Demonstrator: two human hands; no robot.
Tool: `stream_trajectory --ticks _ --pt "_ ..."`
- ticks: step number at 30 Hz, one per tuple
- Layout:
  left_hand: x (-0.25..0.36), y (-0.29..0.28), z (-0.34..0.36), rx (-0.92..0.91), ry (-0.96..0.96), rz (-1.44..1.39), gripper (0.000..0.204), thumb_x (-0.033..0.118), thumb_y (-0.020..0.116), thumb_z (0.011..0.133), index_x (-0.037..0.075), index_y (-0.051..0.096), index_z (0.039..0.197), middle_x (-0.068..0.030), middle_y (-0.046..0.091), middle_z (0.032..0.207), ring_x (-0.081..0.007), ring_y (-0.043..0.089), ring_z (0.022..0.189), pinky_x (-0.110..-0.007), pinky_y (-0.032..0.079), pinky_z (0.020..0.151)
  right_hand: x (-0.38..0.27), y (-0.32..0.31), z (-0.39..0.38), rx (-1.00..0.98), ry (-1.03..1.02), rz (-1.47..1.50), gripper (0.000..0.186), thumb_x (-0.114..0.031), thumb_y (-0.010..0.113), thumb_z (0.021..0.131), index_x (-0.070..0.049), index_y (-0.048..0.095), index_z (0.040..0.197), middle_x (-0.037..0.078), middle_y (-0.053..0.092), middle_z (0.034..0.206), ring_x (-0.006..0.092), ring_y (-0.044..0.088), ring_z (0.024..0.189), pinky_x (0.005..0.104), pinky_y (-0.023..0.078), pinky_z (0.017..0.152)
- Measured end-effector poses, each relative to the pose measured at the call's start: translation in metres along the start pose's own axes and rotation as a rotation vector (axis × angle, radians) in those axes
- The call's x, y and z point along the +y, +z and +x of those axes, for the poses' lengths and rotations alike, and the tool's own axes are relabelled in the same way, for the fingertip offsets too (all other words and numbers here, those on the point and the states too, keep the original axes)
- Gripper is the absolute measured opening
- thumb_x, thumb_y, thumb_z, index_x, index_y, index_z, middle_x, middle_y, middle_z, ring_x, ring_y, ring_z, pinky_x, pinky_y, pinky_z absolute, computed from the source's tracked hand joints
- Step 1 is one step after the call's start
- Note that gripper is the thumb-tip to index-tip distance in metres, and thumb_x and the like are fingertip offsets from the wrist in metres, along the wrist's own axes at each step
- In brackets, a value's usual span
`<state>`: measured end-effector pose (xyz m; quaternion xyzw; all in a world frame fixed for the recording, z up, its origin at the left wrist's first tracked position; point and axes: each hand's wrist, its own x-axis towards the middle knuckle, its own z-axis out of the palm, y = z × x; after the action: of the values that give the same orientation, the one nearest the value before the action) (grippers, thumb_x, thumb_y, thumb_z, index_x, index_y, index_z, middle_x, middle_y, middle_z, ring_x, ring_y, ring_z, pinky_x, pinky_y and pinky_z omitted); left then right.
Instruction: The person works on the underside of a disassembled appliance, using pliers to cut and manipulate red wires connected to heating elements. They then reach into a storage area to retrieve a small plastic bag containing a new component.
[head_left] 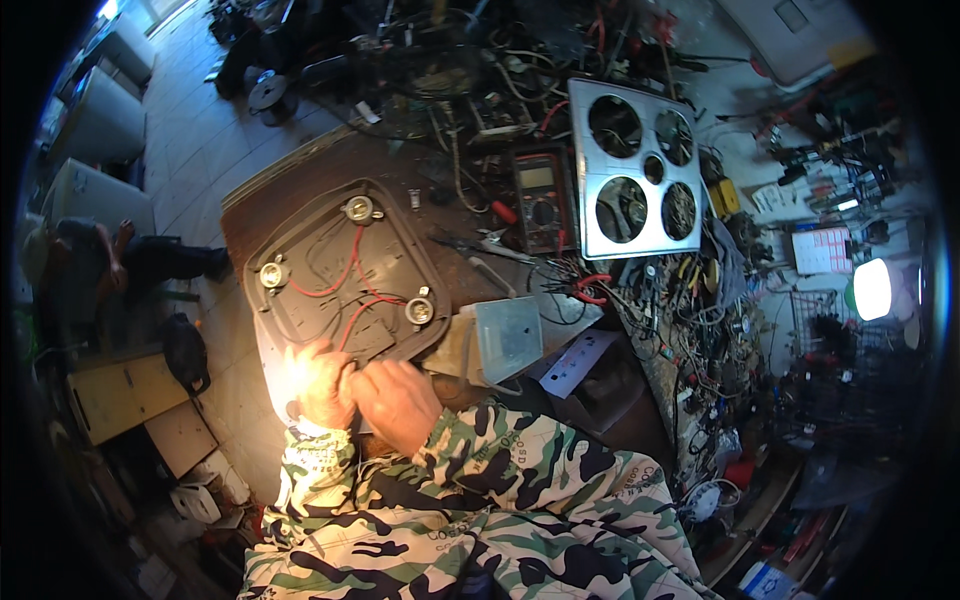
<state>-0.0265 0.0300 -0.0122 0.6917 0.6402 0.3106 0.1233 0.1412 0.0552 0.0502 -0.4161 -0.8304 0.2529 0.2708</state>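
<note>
A brown plastic panel [310, 230] with rounded corners lies on the workbench in front of me. Three round lamp fittings show on it: one at the far edge [360, 208], one at the left [271, 276] and one at the right [419, 311]. Red wires [352, 262] run between them. At the panel's near edge my left hand [322, 388] is closed, its outer side washed out by a bright warm glow. Against it, fingers curled, presses my right hand [396, 402]. Whatever the fingers pinch is hidden by the hands.
Right of the panel stands a translucent plastic box [508, 340]. Beyond are red-handled pliers [590, 290], a multimeter [541, 205] and a metal plate with round holes [640, 170]. Tangled wires and tools [690, 350] cover the right side. Another person's leg [170, 258] shows at the left.
</note>
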Motion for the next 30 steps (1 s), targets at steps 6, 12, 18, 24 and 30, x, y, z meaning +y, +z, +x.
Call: stream_trajectory --ticks 6,12,18,24,30 --pt "0.017 -0.01 -0.008 0.076 -0.05 0.035 0.032 0.002 0.076 0.089 0.001 0.071 0.12 -0.0195 0.073 0.116 -0.0376 0.065 0.123 -0.049 0.047 0.109 0.022 -0.047 -0.07 -0.235 0.071 0.31 0.024 -0.013 0.076 0.089 -0.003 0.057 0.1 0.012 0.056 0.096 0.0359 0.062 0.094 0.047 0.052 0.079" --pt "0.079 -0.005 -0.027 -0.037 0.101 -0.093 0.033 -0.002 0.073 0.083 -0.001 0.067 0.115 -0.0208 0.072 0.101 -0.0369 0.071 0.087 -0.043 0.057 0.075 0.088 -0.076 -0.15 -0.389 0.3 0.306 0.021 -0.021 0.07 0.094 -0.005 0.061 0.103 0.015 0.061 0.095 0.0392 0.066 0.092 0.0509 0.053 0.077" --pt "0.144 0.036 -0.058 -0.429 0.032 -0.189 0.033 0.006 0.081 0.082 0.003 0.07 0.113 -0.0175 0.072 0.095 -0.0361 0.071 0.079 -0.042 0.057 0.068 0.145 -0.122 -0.19 -0.34 0.5 0.249 0.023 -0.025 0.071 0.094 -0.005 0.065 0.104 0.016 0.068 0.1 0.04 0.068 0.093 0.0503 0.055 0.077" --pt "0.182 0.07 -0.047 -0.602 0.054 -0.092 0.03 0.008 0.081 0.084 0.002 0.073 0.112 -0.0182 0.072 0.097 -0.0383 0.071 0.083 -0.043 0.057 0.069 0.212 -0.153 -0.235 -0.191 0.65 0.114 0.019 -0.024 0.072 0.092 -0.005 0.07 0.098 0.017 0.071 0.093 0.0396 0.071 0.087 0.05 0.058 0.076" --pt "0.206 0.096 -0.037 -0.674 0.066 -0.009 0.026 0.015 0.079 0.086 0.005 0.074 0.11 -0.0157 0.072 0.099 -0.0367 0.071 0.09 -0.043 0.058 0.076 0.263 -0.185 -0.274 -0.003 0.761 0.049 0.018 -0.021 0.074 0.092 -0.004 0.069 0.095 0.018 0.07 0.093 0.0416 0.07 0.083 0.0511 0.056 0.072"
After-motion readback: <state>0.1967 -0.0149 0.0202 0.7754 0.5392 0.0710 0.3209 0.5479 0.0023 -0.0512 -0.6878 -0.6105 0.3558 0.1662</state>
